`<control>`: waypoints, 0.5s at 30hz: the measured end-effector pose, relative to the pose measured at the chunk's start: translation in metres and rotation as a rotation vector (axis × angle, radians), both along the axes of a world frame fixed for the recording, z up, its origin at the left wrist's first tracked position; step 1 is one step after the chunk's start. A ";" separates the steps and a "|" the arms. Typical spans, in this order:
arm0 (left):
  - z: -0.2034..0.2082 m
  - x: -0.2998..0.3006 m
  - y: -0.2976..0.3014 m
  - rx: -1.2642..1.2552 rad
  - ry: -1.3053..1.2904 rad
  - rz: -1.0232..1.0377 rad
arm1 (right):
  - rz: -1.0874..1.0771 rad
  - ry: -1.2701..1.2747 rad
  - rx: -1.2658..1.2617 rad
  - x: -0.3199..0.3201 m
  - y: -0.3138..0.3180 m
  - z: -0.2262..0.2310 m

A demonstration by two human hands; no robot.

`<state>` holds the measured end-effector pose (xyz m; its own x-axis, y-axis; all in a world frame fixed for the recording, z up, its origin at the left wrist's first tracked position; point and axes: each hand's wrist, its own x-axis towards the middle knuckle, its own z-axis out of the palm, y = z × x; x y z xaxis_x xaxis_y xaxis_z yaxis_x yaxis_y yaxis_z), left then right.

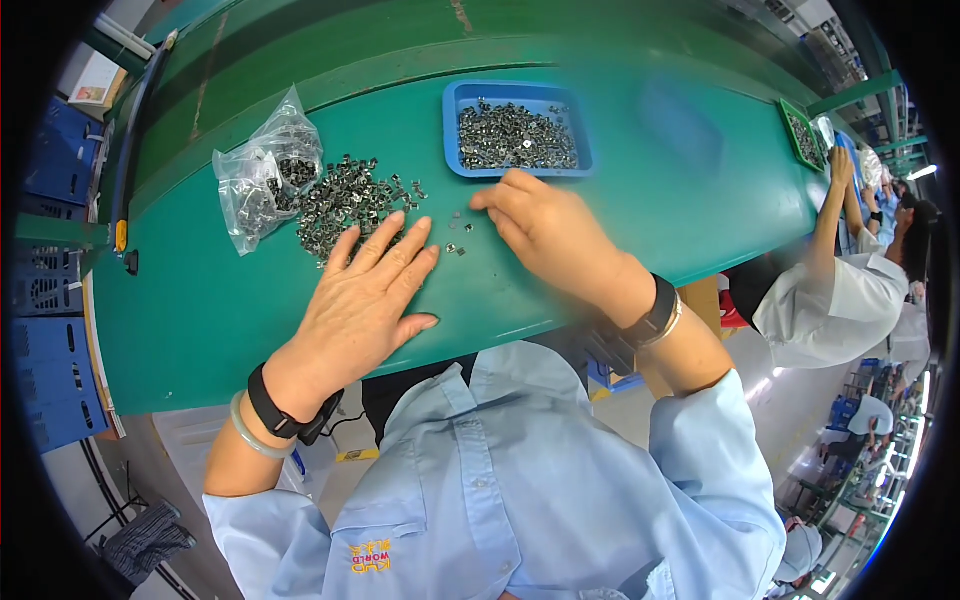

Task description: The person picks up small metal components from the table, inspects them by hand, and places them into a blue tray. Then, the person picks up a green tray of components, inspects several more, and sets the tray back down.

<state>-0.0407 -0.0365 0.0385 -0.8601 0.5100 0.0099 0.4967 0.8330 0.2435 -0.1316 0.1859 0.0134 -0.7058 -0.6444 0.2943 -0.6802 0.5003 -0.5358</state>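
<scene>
The left hand [355, 305] is held open, fingers spread, at the pile of bits [345, 205] left of the middle. Near the middle, the right hand [548, 228] is bent by the blue tray [451, 132]; whether anything is gripped cannot be told. A bag [258, 165] is seen upper left.

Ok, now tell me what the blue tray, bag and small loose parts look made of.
Blue tray: probably moulded plastic, smooth, with rounded corners. Bag: clear plastic film, glossy and crinkled. Small loose parts: likely metal, given silvery glints; dark areas unclear.
</scene>
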 end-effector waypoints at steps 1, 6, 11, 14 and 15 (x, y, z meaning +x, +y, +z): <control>0.000 0.000 0.002 0.003 -0.004 -0.019 | -0.023 -0.008 -0.005 -0.002 -0.001 -0.001; 0.000 -0.002 0.000 0.003 -0.040 -0.064 | 0.047 0.075 0.044 0.000 -0.003 -0.003; 0.002 0.003 0.000 0.026 -0.033 -0.030 | -0.047 0.007 0.024 0.004 0.011 -0.002; 0.003 -0.003 0.011 0.036 -0.014 -0.098 | -0.017 0.035 0.016 0.007 0.008 -0.001; 0.004 -0.004 0.014 0.041 -0.008 -0.131 | 0.009 0.051 0.021 0.007 0.005 -0.001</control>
